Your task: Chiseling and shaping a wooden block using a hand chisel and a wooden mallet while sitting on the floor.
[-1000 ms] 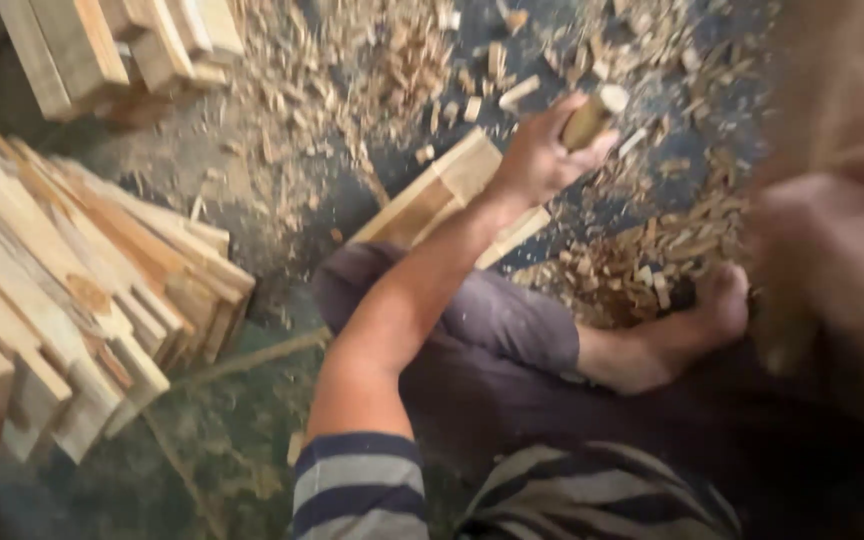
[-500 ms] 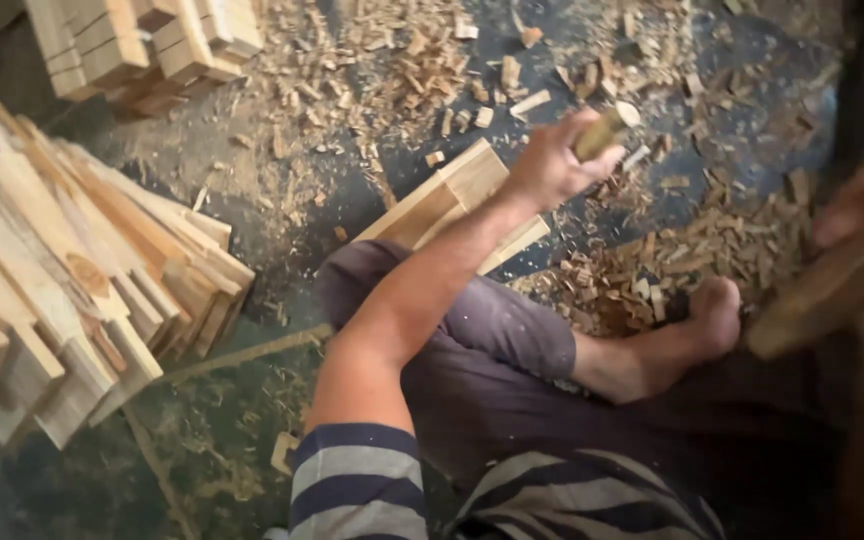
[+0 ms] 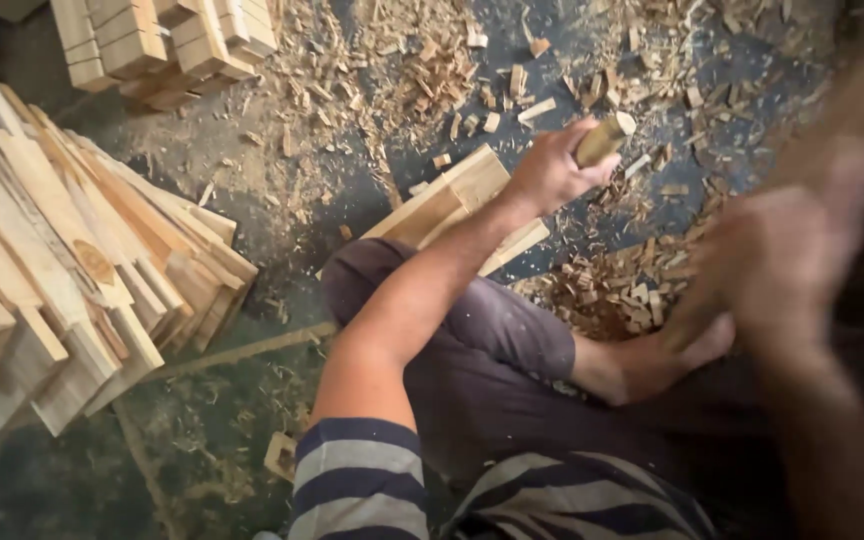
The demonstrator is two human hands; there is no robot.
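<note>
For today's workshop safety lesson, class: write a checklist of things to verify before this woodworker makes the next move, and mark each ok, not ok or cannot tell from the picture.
1. Left hand has a firm grip on the wooden handle: ok, fingers wrap it.
2. Tool head at the end of the handle is visible: cannot tell, hidden by the hand.
3. Right hand position is known: cannot tell, it is a blur.
4. Bare foot is away from the work: not ok, it lies beside the wood chips.
5. Plank lies flat under the arm: ok.
6. Stack of boards is steady: cannot tell, it leans unevenly.
</note>
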